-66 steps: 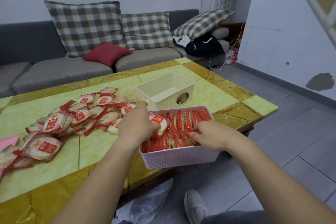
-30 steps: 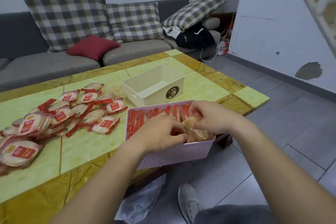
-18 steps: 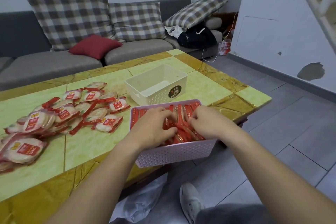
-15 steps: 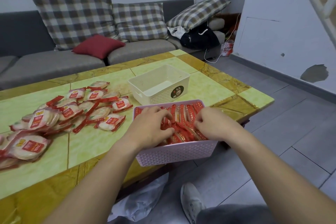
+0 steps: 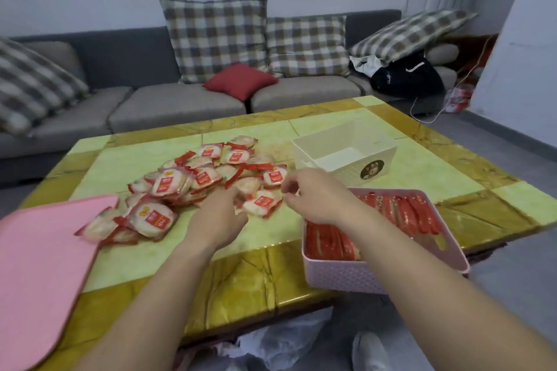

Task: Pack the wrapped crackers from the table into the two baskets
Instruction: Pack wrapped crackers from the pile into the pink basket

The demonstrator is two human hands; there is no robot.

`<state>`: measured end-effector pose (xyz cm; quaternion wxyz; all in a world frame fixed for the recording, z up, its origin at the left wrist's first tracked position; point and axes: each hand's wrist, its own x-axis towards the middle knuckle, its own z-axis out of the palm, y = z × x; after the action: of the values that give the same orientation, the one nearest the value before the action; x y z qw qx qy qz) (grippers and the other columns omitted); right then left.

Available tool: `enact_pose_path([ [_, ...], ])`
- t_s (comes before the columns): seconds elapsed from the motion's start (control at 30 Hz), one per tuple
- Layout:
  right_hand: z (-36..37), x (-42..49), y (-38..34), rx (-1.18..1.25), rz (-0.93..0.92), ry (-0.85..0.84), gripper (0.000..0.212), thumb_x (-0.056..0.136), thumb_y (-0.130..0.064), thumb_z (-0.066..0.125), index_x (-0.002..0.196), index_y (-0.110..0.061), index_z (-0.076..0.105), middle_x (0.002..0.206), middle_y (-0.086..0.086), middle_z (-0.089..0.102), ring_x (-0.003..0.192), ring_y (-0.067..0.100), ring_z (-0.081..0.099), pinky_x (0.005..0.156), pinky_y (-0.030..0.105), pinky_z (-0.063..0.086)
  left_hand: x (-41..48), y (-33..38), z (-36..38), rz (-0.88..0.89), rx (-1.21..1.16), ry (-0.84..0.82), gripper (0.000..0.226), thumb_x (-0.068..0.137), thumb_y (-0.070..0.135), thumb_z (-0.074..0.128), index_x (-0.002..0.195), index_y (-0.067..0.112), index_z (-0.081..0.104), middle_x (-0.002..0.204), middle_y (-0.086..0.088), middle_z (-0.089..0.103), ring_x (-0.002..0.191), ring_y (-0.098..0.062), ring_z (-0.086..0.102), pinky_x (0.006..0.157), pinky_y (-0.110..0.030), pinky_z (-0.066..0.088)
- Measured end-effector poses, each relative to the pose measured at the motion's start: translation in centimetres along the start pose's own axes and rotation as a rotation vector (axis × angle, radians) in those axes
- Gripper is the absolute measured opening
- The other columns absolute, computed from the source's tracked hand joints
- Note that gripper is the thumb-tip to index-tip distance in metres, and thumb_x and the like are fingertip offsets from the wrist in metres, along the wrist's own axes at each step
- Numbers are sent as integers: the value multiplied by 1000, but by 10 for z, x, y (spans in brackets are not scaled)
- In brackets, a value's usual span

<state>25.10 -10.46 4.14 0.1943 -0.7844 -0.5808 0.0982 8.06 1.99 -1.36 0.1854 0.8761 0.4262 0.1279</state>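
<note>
The right hand's (image 5: 316,196) thumb and forefinger are hooked a little apart with nothing between them, poised just beside the nearest packet (image 5: 261,204) at the edge of the heap. The left hand (image 5: 218,215) is bent down onto that same edge. Its fingertips are tucked out of sight behind its own back, so I cannot tell whether it has a packet or is only touching one.

The wrapped crackers (image 5: 187,184) lie in a loose, overlapping heap in the middle of the table (image 5: 144,256), to the left of both baskets. From where I stand, the sensible way is to lift the loose ones off the near edge. I'd pinch the crimped red ends and not the round middle, since crackers likely snap under a squeeze. Gathering a few that face the same way should let them slot in on edge.

The pink basket (image 5: 376,278), under the right forearm, is packed with rows standing on edge and looks nearly full. It also seems to jut past the table's near edge, so I'd go gently there. The white basket (image 5: 304,147) behind it is empty and is probably the better place for these.
</note>
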Motion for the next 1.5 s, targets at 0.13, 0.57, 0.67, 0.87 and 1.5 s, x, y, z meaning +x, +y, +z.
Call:
enact_pose_path([
  [0.13,39,77,-31,-265,-11,-309,15,89,-22,64,88,-7,64,109,14,71,98,31,66,74,32,49,28,-36,3,-44,113,-14,50,86,14,59,136,24,57,138,-2,61,127,-24,56,101,-42,50],
  [0.57,47,173,-27,-479,160,-527,39,71,-38,88,92,-18,62,80,-4,63,78,20,64,80,32,55,136,-44,17,37,234,-435,114,70,31,84,159,35,12,146,-9,43,128,-35,53,101,-47,50],
  [0.67,27,188,-13,-455,177,-474,29,80,-28,84,76,-14,59,79,1,65,75,23,64,69,32,51,129,-43,14,14,354,-512,118,66,50,88,158,27,18,149,-12,33,131,-37,48,102,-47,49],
  [0.87,53,211,10,-209,306,-416,30,90,-31,74,75,-13,56,77,6,63,65,23,59,58,29,47,121,-45,13,75,358,-671,106,67,68,77,155,29,31,153,-4,28,142,-34,33,112,-51,40],
  [1.5,58,194,-39,998,520,-180,25,87,-14,79,102,-9,59,95,11,73,91,27,72,92,50,59,99,-136,-98,-533,-503,9,24,89,30,75,94,9,65,91,-6,68,79,-18,63,64,-29,47],
])
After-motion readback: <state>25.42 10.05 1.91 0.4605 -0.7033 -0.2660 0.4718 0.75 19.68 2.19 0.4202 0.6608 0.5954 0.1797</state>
